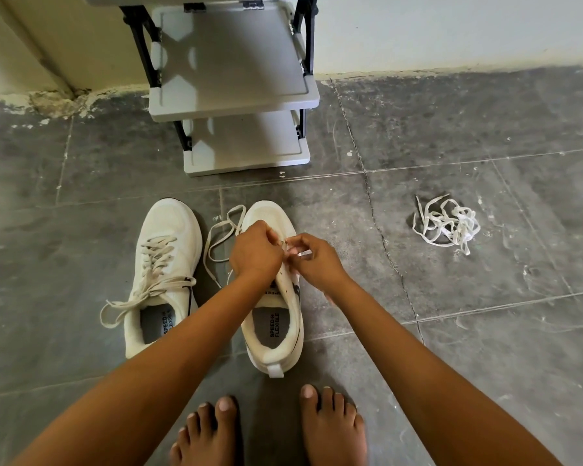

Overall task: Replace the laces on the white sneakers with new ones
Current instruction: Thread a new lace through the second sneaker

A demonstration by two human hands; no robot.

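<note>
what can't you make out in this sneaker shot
Head view:
- Eyelets of the white sneaker being laced: covered by the left hand and right hand, which pinch its cream lace.
- Grey plastic shelf rack: top cut off by the frame edge.
- Tangled pile of white laces: too small to count.

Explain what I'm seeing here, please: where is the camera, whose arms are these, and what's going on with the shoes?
No machine here: a person wears one camera on the head, looking down at their own arms and bare feet. Two white sneakers stand on the grey tiled floor. The sneaker on the left is laced, its ends loose. Both hands work at the sneaker on the right: the left hand and the right hand each pinch its lace, which loops out to the side. A tangled heap of laces lies on the floor further right. A grey shelf rack stands by the wall.
</note>
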